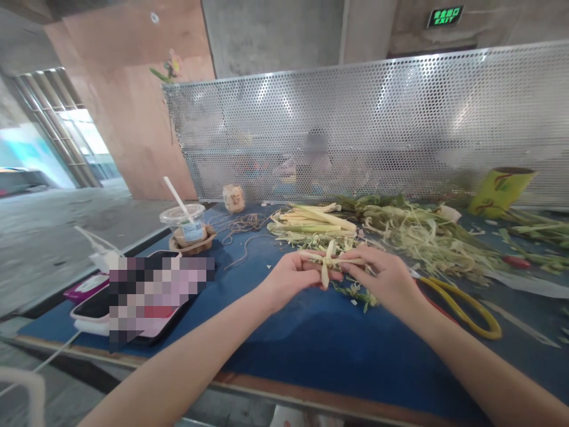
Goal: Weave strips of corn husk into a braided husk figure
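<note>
Above the blue table (293, 338), a small cross-shaped knot of pale green plant strips (328, 263) is held between both hands, its ends sticking out in several directions. My left hand (293, 277) pinches it from the left, thumb on top. From the right, my right hand (383, 274) grips a strip of the same piece between thumb and fingers. Just beyond the hands lies a bundle of pale cut stalks (311, 223), with leafy scraps (365, 296) below and around the knot. Scissors with yellow handles (494, 325) lie beside my right wrist, partly covered by it.
Loose shredded leaves (427, 237) spread over the right side, near a yellow-green tube (502, 191). At left stand a lidded drink cup (191, 230), a jar (234, 198), tangled twine (244, 223) and a phone (91, 309). A perforated metal panel (355, 118) borders the back.
</note>
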